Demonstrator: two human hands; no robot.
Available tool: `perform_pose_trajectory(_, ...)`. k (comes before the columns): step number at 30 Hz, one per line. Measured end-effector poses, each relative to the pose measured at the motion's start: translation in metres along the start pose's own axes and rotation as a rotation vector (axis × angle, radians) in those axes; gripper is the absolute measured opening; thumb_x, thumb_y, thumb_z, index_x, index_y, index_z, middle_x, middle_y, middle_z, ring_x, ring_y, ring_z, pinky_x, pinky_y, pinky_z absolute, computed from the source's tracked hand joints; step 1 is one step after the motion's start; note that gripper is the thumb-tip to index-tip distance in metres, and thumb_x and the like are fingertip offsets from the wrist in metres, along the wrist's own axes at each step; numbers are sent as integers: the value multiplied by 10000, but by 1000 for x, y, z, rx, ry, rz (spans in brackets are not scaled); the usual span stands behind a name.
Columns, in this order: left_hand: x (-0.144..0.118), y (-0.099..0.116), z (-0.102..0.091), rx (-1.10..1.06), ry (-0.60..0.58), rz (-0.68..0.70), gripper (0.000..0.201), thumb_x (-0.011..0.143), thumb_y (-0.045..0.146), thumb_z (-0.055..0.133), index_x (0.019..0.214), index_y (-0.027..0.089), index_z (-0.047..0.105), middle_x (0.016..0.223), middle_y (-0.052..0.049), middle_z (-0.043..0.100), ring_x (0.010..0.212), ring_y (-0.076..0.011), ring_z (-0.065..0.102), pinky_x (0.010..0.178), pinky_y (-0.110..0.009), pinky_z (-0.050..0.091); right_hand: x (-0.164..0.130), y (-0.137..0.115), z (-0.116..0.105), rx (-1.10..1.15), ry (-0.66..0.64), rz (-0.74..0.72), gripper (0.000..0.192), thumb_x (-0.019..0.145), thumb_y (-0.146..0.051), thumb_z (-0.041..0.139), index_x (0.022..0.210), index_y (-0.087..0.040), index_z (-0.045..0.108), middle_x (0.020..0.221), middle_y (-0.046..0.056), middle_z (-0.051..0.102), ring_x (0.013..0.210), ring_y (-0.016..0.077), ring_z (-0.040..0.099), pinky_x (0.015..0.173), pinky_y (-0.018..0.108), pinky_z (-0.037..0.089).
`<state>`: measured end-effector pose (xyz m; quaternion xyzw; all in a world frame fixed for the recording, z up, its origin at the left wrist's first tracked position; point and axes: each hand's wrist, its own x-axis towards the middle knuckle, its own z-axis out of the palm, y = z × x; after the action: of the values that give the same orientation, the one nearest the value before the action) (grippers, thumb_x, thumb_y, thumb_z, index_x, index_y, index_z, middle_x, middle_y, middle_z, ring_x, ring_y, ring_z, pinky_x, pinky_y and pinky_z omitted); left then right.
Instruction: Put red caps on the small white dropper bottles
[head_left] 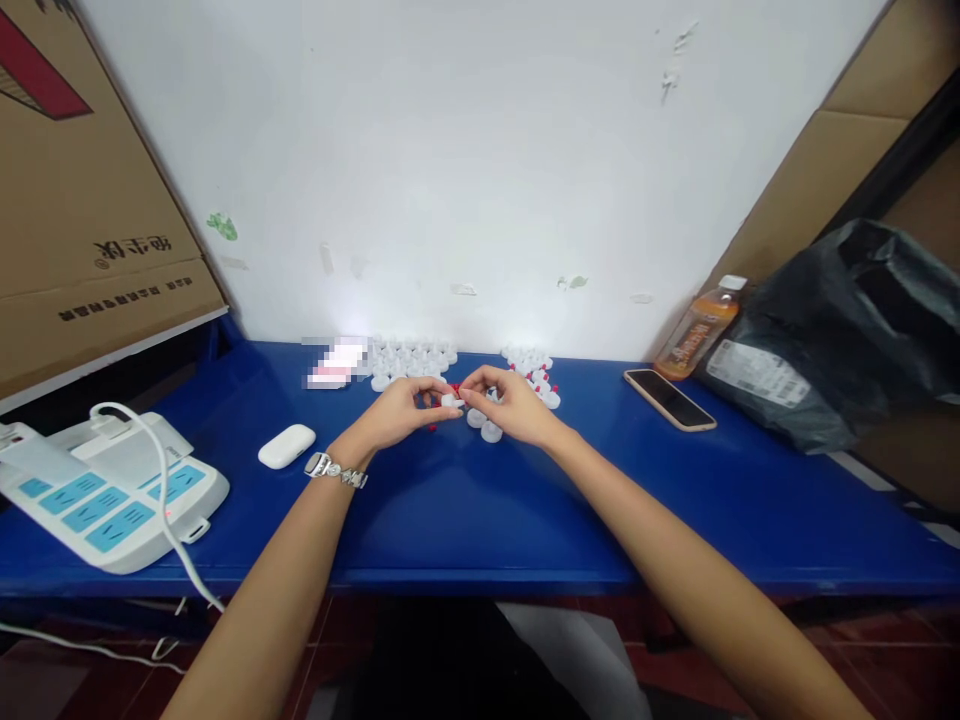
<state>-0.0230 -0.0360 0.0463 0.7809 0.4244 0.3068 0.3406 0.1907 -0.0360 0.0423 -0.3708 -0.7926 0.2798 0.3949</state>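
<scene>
Both hands, left hand [401,408] and right hand [510,402], pinch one small white plastic cap [450,400] between closed fingers above the blue worktop [480,500]. It looks light, stiff and slippery, best gripped by its rim. More small white caps [411,358] lie behind.

Open blue table [465,510] nearer than the fingers [450,398].
Beyond the fingertips, rows of white caps [411,358]; loose caps [491,431] just beside; earbud case [286,446] left, phone [670,399] right.

Blue tabletop [465,510]: white power strip [105,490] with cable at left, white earbud case [286,446] near it. At right a phone [670,399] lies flat beside an orange drink bottle [699,330] and black plastic bag [840,330]. Cardboard box [82,210] leans upper left.
</scene>
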Motion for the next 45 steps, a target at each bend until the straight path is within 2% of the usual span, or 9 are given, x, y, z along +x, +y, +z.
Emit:
perform_pose_trajectory(4,0,4,1,-34,5,0,417,763,521,744,989,171,729,683,3,647,623,-125,540,619,-265,422,-1,-6,3,89,22,43,189,872,-366,652,860,-178,671,776,16,687,644,122,572,609,254,429)
perform_pose_trajectory(8,-2,-5,-4,-9,-18,-51,435,678,540,803,887,170,709,693,0,634,641,-129,537,588,-256,393,-2,-4,6,66,-26,77,144,855,-305,661,813,-169,675,724,9,675,622,116,554,591,246,398)
perform_pose_trajectory(13,-4,-19,-12,-39,-187,-187,410,627,491,837,816,175,657,611,31,581,567,-117,506,526,-242,344,-4,4,7,-220,-216,9,111,845,-239,671,759,-178,707,683,-7,676,635,119,559,711,277,381)
perform_pose_trajectory(16,-4,-21,-11,-21,-224,-210,371,646,475,819,777,176,643,620,22,602,581,-127,530,532,-245,356,-4,3,4,-478,-214,-38,150,866,-233,664,729,-189,705,665,-9,667,696,139,567,856,340,320)
perform_pose_trajectory(22,3,-26,3,112,-85,-126,319,751,469,729,741,185,584,668,-3,641,620,-153,574,578,-270,410,-3,2,-5,-683,-148,41,112,879,-231,621,808,-194,699,726,29,681,872,217,566,869,355,262)
perform_pose_trajectory(30,15,-37,21,295,109,-29,181,844,363,647,815,208,559,679,12,614,624,-156,562,588,-273,388,0,11,-8,-686,-74,153,67,852,-220,634,858,-192,695,707,15,695,804,199,605,881,351,293)
perform_pose_trajectory(34,12,-29,23,307,147,-16,220,875,411,624,825,209,554,668,14,610,616,-154,560,579,-269,370,0,8,-10,-526,-31,205,108,833,-279,676,890,-192,702,686,-4,691,708,160,613,806,299,360)
perform_pose_trajectory(40,10,-7,22,260,253,54,378,958,541,466,787,210,529,619,18,575,565,-144,520,571,-276,359,5,19,-30,-402,141,235,219,916,-348,550,920,-188,701,681,2,685,635,149,606,673,269,396)
perform_pose_trajectory(45,40,8,23,302,217,104,344,968,493,454,787,210,524,626,7,588,572,-153,529,573,-281,348,32,55,-65,-645,251,259,215,879,-262,536,996,-198,703,966,60,729,914,214,643,845,333,415)
